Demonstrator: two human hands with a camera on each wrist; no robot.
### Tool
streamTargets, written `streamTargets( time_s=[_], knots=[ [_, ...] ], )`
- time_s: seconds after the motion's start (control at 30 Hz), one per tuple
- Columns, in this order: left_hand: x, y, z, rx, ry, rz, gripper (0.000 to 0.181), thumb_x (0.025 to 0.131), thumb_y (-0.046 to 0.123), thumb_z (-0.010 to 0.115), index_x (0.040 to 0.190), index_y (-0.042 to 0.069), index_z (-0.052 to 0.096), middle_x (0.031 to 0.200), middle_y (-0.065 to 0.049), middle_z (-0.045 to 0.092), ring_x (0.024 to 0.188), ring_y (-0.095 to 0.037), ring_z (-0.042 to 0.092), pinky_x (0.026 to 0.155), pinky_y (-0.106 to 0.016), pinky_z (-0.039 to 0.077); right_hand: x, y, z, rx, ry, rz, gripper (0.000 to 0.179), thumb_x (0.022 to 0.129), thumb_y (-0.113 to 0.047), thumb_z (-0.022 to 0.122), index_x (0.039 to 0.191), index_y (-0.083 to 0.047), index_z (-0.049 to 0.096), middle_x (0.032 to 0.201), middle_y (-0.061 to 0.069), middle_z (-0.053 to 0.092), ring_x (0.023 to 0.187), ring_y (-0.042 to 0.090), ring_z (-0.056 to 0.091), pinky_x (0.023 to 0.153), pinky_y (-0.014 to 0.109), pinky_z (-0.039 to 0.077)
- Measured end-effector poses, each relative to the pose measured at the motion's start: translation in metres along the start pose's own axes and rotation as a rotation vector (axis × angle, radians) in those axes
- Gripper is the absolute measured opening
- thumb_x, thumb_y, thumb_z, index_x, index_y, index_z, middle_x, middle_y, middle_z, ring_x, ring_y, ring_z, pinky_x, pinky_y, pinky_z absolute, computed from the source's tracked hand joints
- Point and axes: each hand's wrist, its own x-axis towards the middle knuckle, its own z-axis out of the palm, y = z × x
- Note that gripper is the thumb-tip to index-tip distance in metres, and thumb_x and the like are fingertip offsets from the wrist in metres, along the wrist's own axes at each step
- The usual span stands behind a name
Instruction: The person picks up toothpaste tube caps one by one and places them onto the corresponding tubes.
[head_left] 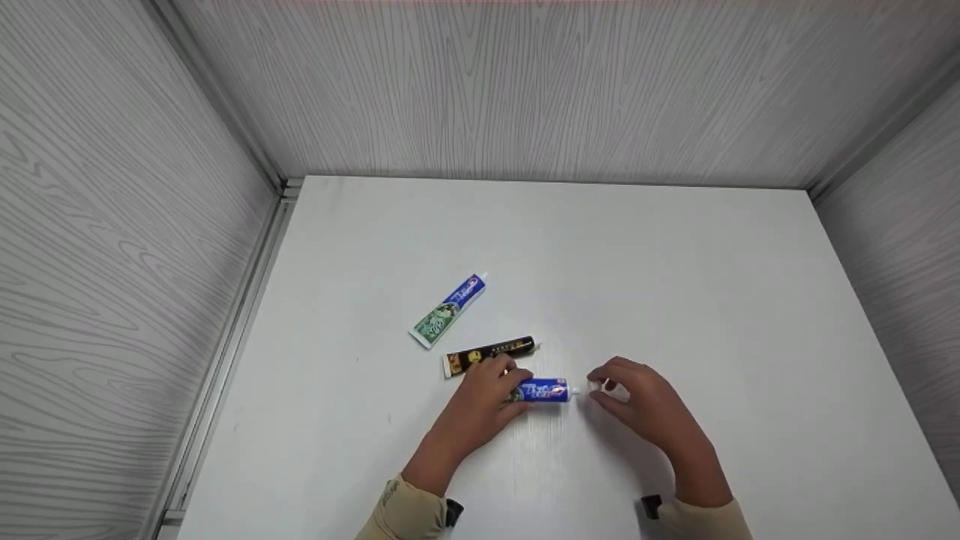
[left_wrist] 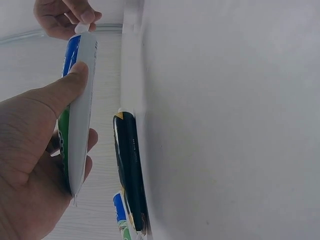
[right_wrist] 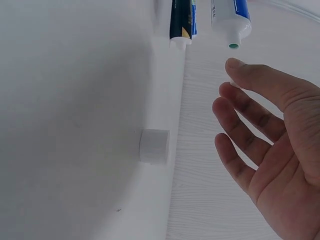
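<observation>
My left hand (head_left: 484,397) grips a blue, green and white toothpaste tube (head_left: 546,390), thumb on one side and fingers on the other. Its nozzle points right, and in the right wrist view the uncapped mouth (right_wrist: 233,46) shows green inside. Just off that nozzle, my right hand (head_left: 641,397) pinches a small white cap (head_left: 594,385) between thumb and forefinger; the fingers hide most of it. Directly beyond my left hand lies a black toothpaste tube (head_left: 491,354), partly covered by the fingers. A second blue and green toothpaste tube (head_left: 448,310) lies slanted farther back.
The white table (head_left: 675,262) is bounded by grey wood-grain walls (head_left: 487,90) at the back and both sides. A short white cylinder (right_wrist: 154,146) stands out in the right wrist view, past the fingers of my right hand.
</observation>
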Motion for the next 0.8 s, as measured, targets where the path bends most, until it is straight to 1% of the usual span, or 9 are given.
streamTargets(
  time_s=[0.27,0.57,0.8],
  knots=[
    [0.0001,0.0003,0.0004,-0.011,-0.006,-0.004,0.044,0.097,0.033,0.079,0.137,0.016,0.069,0.123,-0.001,0.062,0.113,-0.019,0.058,0.102,-0.04,0.05,0.0007,-0.0029,0.0014,-0.007,0.0,0.01,0.027,0.084,-0.001,0.087,0.107,-0.013,0.078,0.099,-0.006,0.076,0.086,0.011,0.07,0.079,0.039,0.06],
    [-0.0001,0.0028,0.0006,-0.009,-0.015,-0.009,0.045,0.098,0.034,0.079,0.137,0.016,0.069,0.125,-0.001,0.062,0.112,-0.019,0.058,0.102,-0.04,0.049,0.0031,-0.0067,0.0054,0.011,-0.023,0.037,0.027,0.085,0.0,0.086,0.108,-0.013,0.079,0.101,-0.008,0.076,0.087,0.013,0.07,0.081,0.04,0.06],
    [-0.0003,0.0025,0.0,-0.018,0.008,0.005,0.045,0.096,0.032,0.081,0.136,0.014,0.07,0.122,-0.001,0.061,0.109,-0.018,0.057,0.1,-0.04,0.05,0.0027,-0.0066,0.007,0.012,-0.025,0.023,0.029,0.085,0.001,0.086,0.108,-0.014,0.077,0.102,-0.009,0.075,0.088,0.012,0.07,0.08,0.041,0.061]
  ],
)
